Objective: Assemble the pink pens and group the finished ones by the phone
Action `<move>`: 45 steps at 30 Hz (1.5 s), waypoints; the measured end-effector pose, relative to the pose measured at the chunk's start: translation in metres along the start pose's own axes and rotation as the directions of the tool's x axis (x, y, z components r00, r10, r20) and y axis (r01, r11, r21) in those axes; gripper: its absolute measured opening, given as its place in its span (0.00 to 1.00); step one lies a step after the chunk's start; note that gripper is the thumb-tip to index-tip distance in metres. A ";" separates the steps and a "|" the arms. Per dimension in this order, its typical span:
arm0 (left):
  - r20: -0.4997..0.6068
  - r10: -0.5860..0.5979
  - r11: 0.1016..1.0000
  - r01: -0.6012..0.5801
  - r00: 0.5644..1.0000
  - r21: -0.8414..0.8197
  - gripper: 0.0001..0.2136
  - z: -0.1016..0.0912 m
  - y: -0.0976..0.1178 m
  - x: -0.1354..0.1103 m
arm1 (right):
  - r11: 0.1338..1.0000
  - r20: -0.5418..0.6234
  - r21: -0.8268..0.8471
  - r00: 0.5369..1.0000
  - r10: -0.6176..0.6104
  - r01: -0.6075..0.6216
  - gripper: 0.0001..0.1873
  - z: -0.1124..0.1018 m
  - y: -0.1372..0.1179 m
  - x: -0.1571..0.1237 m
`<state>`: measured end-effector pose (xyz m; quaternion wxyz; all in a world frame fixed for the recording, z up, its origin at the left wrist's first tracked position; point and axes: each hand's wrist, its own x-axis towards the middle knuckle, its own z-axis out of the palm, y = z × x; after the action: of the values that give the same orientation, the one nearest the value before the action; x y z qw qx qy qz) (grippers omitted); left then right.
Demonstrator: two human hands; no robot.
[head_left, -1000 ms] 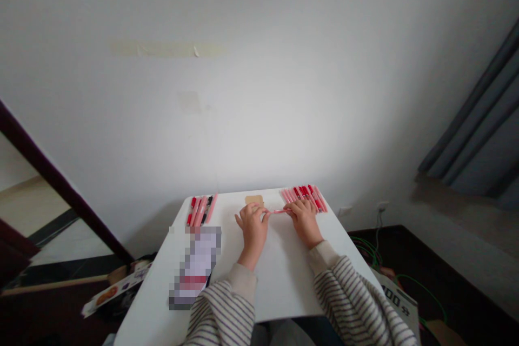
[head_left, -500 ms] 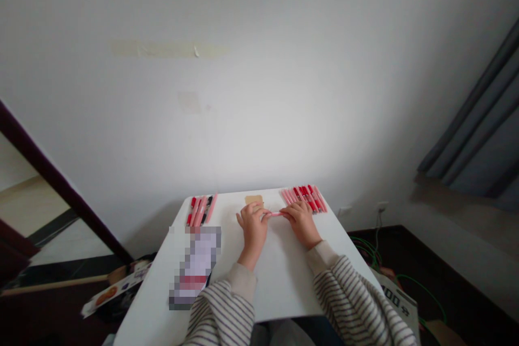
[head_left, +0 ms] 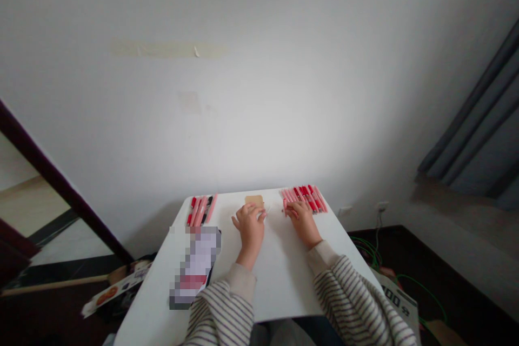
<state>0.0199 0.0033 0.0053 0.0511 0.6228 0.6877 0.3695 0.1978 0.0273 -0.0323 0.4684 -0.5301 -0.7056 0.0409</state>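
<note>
My left hand (head_left: 248,225) rests on the white table (head_left: 279,286), fingers curled round something small that I cannot make out, just in front of a tan card (head_left: 254,199). My right hand (head_left: 302,220) is closed on a pink pen (head_left: 284,205) at the left end of a row of red and pink pens (head_left: 308,197) at the back right. A gap of bare table separates the two hands. Another small group of red, pink and black pens (head_left: 201,210) lies at the back left.
A blurred flat object (head_left: 195,267) lies on the table's left side. The wall stands right behind the table. Green cables (head_left: 367,251) and a printed box (head_left: 399,300) sit on the floor at right, a grey curtain (head_left: 478,135) beyond.
Both hands held one pink pen between them; now they have drawn apart, the right hand taking the pink pen back toward the right row, the left hand staying near the tan card.
</note>
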 end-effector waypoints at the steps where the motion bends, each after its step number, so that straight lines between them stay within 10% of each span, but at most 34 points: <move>1: 0.003 -0.004 1.000 0.004 1.000 0.005 0.06 0.000 0.000 0.000 | 1.000 -0.005 0.003 1.000 0.004 -0.004 0.11 0.000 0.000 0.000; 21: 0.030 0.022 0.991 -0.026 0.999 0.130 0.05 -0.017 -0.013 -0.007 | 0.901 0.268 -0.308 0.936 -0.227 0.306 0.14 -0.011 -0.028 0.007; 45: 0.026 0.069 0.987 -0.072 0.997 0.141 0.03 -0.012 -0.011 -0.011 | 0.943 0.147 -0.251 0.972 -0.184 0.217 0.12 -0.006 -0.024 0.006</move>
<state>0.0075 -0.0114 0.0032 0.0009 0.6526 0.6892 0.3148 0.1848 0.0185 -0.0122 0.3511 -0.5100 -0.7822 -0.0699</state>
